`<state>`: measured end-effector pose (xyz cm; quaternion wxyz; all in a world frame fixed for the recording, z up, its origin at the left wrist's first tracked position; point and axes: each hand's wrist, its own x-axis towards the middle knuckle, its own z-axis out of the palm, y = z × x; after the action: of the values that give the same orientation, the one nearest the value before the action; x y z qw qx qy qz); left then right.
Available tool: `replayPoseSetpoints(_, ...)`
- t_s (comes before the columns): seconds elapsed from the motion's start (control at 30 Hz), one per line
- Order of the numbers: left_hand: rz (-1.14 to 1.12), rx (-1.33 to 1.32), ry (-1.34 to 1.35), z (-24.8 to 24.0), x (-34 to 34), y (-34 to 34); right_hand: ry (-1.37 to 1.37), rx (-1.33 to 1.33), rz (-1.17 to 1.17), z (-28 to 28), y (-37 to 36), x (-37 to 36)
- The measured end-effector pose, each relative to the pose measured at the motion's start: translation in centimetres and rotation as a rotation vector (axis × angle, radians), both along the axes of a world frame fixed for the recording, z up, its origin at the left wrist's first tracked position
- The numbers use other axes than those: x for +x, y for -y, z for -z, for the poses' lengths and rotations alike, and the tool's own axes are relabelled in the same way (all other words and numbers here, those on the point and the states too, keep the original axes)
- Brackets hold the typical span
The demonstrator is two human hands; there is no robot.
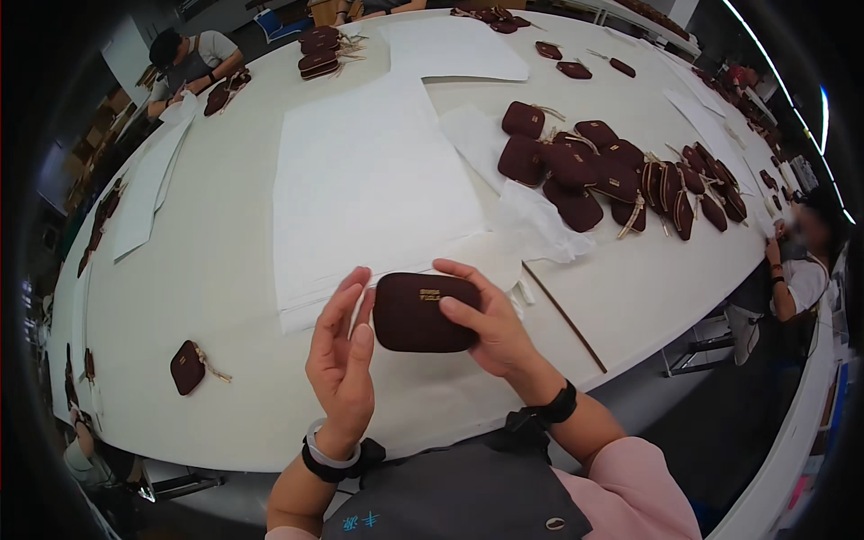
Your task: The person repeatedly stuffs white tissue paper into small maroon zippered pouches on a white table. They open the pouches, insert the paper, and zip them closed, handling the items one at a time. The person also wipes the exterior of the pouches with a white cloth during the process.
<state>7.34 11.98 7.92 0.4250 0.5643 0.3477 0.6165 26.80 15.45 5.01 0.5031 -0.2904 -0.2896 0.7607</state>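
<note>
The left hand (345,364) stands half-cupped, fingers raised and thumb apart, close by the maroon pouch (405,326); I can't tell whether it touches. The right hand (495,328) grips the pouch's right end, thumb across its front, above the table's near edge. Across the white table (234,279): a lone pouch (187,367), white paper (360,180), a pouch heap (571,166), a thin brown stick (567,319). Around it, one person (202,63) sits far left, another (801,270) at right.
</note>
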Motion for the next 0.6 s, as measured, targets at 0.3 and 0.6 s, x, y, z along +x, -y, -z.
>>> replayPoseSetpoints(0.3, 0.12, -0.377, -0.321, 1.7, 1.9, -0.7, 0.507, 0.467, 0.307, 0.6, 0.2, 1.0)
replayPoseSetpoints(0.6, -0.052, -0.062, -0.34, 2.1, 3.6, -0.7, 0.645, 0.64, 0.442, 0.2, 0.5, 1.1)
